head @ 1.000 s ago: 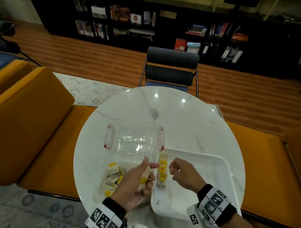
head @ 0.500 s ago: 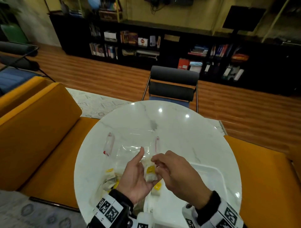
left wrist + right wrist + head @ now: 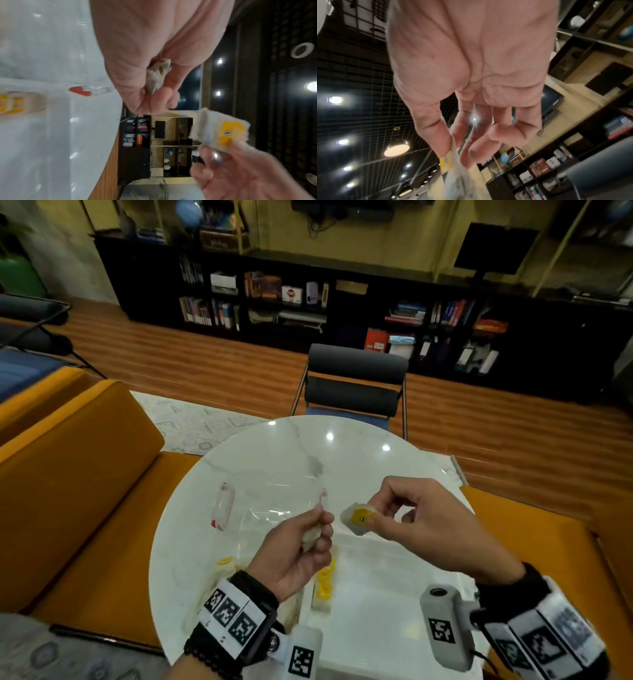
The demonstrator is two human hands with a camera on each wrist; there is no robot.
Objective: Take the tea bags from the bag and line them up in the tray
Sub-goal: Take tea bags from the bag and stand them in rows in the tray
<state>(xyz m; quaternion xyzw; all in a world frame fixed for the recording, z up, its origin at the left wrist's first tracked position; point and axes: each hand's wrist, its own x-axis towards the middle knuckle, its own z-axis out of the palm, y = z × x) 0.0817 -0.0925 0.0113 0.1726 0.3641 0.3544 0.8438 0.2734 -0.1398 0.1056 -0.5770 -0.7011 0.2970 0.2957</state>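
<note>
Setting: round white marble table point(image 3: 274, 460), orange benches point(image 3: 78, 474) along its left and right, dark chair point(image 3: 354, 385) at the far edge, black bookshelves point(image 3: 308, 299) beyond.
Tray: white tray point(image 3: 394, 587) on the near right part of the table, under both wrists; short column of yellow-tagged tea bags point(image 3: 323, 587) lined up along its left wall.
Supply: clear bag point(image 3: 274, 508) with red-tipped slider near the table's middle; loose tea bags point(image 3: 226, 563) by the near left edge.
Right hand point(image 3: 431, 525): raised above the tray's far edge, thumb and forefinger pinched on one tea bag point(image 3: 358, 517), yellow tag facing up; other fingers loosely curled.
Left hand point(image 3: 294, 549): raised beside it, fingers curled round a small bundle of further tea bags point(image 3: 311, 537).
Key relation: pinched tea bag just left of the right fingertips, apart from the left hand; laid column below and nearer, toward the tray's near left corner; right hand likely the placing hand.
Axis: held bag tilted, exact long axis unclear; probably needs turning to match the column.
</note>
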